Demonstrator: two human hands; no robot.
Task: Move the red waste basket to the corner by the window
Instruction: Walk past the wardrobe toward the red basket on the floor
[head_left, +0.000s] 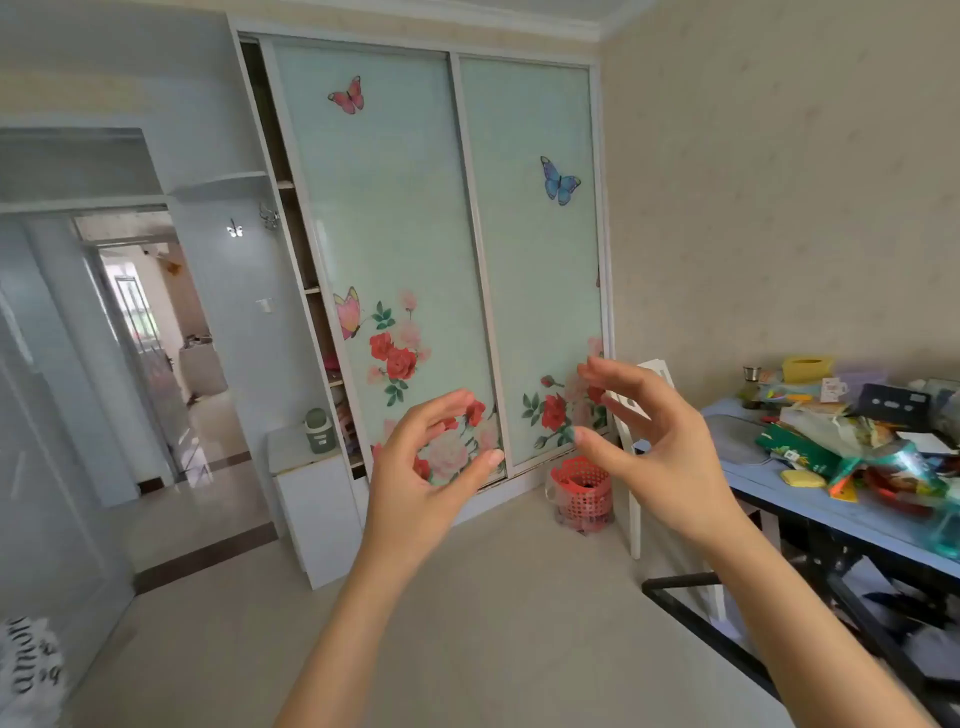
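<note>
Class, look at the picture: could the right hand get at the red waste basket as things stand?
Probably yes, after stepping closer: the right hand is empty and open, and bare floor leads to the red waste basket.

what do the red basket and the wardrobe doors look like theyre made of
red waste basket: likely moulded plastic, judging by its uniform red colour and regular lattice of holes; finish hard to tell. Wardrobe doors: apparently frosted glass or acrylic panels, pale green with a soft sheen, printed with roses and butterflies, set in light frames, possibly metal.
</note>
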